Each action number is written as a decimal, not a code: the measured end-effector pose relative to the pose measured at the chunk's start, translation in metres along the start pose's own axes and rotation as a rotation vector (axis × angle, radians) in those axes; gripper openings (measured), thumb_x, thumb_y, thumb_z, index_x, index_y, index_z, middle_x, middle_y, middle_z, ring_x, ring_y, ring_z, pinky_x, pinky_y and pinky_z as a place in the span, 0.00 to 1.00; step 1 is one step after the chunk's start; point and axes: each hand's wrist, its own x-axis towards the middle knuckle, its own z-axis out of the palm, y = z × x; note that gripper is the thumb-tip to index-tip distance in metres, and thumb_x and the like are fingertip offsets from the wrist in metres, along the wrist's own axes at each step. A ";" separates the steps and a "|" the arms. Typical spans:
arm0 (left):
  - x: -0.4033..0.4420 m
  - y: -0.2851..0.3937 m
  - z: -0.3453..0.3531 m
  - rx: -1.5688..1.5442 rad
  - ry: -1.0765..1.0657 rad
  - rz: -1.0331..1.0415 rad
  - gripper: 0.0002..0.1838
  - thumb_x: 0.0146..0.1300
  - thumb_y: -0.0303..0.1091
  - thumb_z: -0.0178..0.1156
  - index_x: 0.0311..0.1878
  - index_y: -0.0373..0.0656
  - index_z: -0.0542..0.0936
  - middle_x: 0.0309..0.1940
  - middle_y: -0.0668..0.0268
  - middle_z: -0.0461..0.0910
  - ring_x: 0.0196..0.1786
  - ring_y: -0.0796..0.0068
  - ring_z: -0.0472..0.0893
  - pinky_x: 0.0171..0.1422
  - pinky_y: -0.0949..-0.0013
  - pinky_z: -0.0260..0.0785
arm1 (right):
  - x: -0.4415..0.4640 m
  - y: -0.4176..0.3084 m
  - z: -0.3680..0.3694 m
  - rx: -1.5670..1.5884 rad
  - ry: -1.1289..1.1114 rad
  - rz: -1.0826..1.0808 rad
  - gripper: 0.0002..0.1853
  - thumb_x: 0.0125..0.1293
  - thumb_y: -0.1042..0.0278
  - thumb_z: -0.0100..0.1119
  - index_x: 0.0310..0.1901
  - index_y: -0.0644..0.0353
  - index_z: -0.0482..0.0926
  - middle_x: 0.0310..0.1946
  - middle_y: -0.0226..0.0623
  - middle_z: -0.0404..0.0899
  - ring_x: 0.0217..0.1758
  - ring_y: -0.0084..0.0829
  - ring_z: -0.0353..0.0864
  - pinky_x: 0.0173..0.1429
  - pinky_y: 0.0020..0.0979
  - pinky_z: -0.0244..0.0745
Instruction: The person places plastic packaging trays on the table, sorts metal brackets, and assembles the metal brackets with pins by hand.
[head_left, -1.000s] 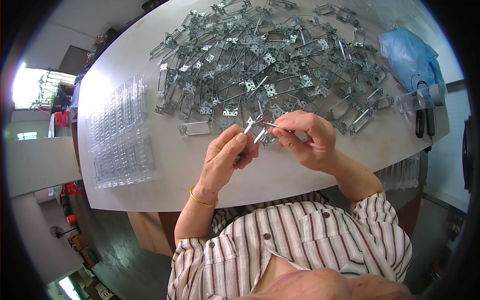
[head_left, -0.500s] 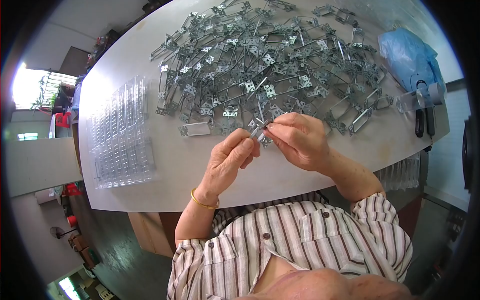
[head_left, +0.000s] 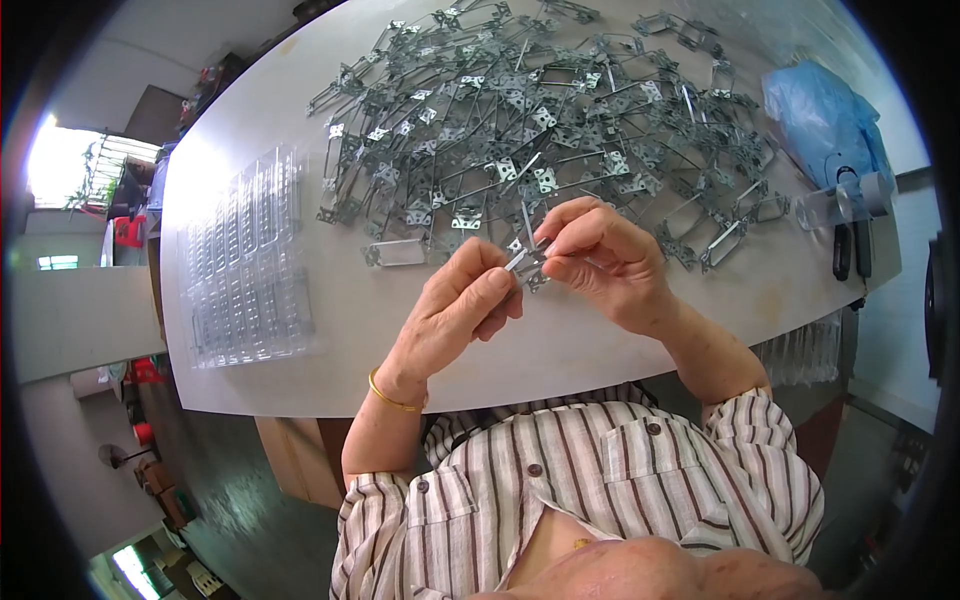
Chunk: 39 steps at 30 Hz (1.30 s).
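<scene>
My left hand [head_left: 465,305] pinches a small, shiny metal bracket [head_left: 517,260] between thumb and fingers, above the table's near part. At the bracket's far end is my right hand [head_left: 610,265], its fingertips close around a tiny part of it. The thumb and index finger of that hand are slightly parted; exact contact is too small to make out. Just beyond both hands lies a large heap of similar metal brackets [head_left: 545,180], with flat punched end plates and thin rods. One bracket with a pale strip [head_left: 398,253] rests near my left hand.
Clear plastic blister trays [head_left: 245,260] lie at the left of the white table [head_left: 350,375]. On the right are a blue plastic bag [head_left: 825,120], a clear cylindrical container [head_left: 835,205] and a dark-handled tool [head_left: 841,252]. More clear plastic [head_left: 805,350] hangs below the right edge.
My right hand has risen slightly, and its index finger and thumb have spread a little at the bracket. My left hand keeps its pinch, nearly in place. The view has shifted slightly.
</scene>
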 end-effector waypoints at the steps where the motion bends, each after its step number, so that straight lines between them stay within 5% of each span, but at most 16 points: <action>1: 0.001 0.002 -0.001 -0.026 -0.005 -0.011 0.19 0.83 0.49 0.52 0.53 0.40 0.73 0.33 0.66 0.81 0.27 0.87 0.71 0.28 0.79 0.61 | 0.000 -0.001 0.001 0.060 0.019 0.041 0.08 0.71 0.79 0.68 0.47 0.58 0.81 0.47 0.32 0.78 0.48 0.17 0.78 0.48 0.22 0.77; 10: 0.010 0.011 -0.009 -0.201 -0.081 0.086 0.35 0.77 0.56 0.57 0.68 0.32 0.67 0.39 0.46 0.86 0.25 0.71 0.83 0.25 0.76 0.70 | 0.004 -0.001 -0.009 0.304 0.035 0.206 0.05 0.74 0.77 0.65 0.46 0.57 0.79 0.44 0.28 0.79 0.35 0.14 0.74 0.35 0.21 0.71; 13: 0.013 0.005 -0.010 -0.321 -0.146 0.240 0.37 0.74 0.47 0.64 0.73 0.31 0.63 0.42 0.42 0.86 0.27 0.65 0.87 0.27 0.72 0.76 | 0.006 -0.002 -0.008 0.453 0.118 0.317 0.04 0.76 0.74 0.65 0.45 0.55 0.79 0.42 0.28 0.79 0.29 0.14 0.74 0.31 0.21 0.69; 17: 0.017 0.006 0.000 -0.344 -0.098 0.304 0.40 0.69 0.29 0.70 0.76 0.29 0.59 0.43 0.45 0.86 0.31 0.61 0.89 0.31 0.66 0.81 | 0.005 0.006 -0.008 0.630 0.135 0.413 0.03 0.77 0.72 0.64 0.45 0.54 0.79 0.42 0.29 0.80 0.28 0.16 0.75 0.31 0.22 0.69; 20: 0.018 0.003 -0.007 -0.343 -0.122 0.223 0.36 0.72 0.31 0.68 0.77 0.37 0.60 0.45 0.54 0.84 0.35 0.70 0.87 0.38 0.68 0.81 | 0.003 0.009 -0.006 0.691 0.108 0.433 0.03 0.77 0.72 0.64 0.44 0.53 0.79 0.41 0.29 0.81 0.29 0.16 0.76 0.32 0.23 0.70; 26: 0.027 -0.016 -0.020 -0.138 -0.070 0.444 0.28 0.73 0.29 0.67 0.71 0.33 0.71 0.51 0.61 0.81 0.44 0.75 0.84 0.43 0.76 0.76 | 0.002 0.008 -0.003 0.607 0.082 0.417 0.04 0.78 0.68 0.64 0.45 0.54 0.78 0.45 0.28 0.77 0.30 0.14 0.73 0.32 0.22 0.67; 31: 0.032 -0.015 -0.010 -0.096 0.106 0.556 0.28 0.76 0.43 0.62 0.68 0.31 0.73 0.52 0.58 0.82 0.42 0.69 0.84 0.50 0.69 0.76 | 0.003 0.007 -0.003 0.462 0.141 0.307 0.03 0.78 0.70 0.62 0.46 0.55 0.78 0.44 0.31 0.81 0.34 0.18 0.80 0.35 0.23 0.76; 39: 0.026 -0.022 0.003 -0.240 -0.170 0.174 0.30 0.80 0.52 0.53 0.67 0.33 0.74 0.41 0.54 0.83 0.39 0.66 0.84 0.44 0.65 0.78 | -0.002 -0.007 0.000 0.230 0.143 -0.013 0.08 0.77 0.80 0.58 0.52 0.63 0.71 0.53 0.49 0.80 0.44 0.24 0.86 0.46 0.27 0.85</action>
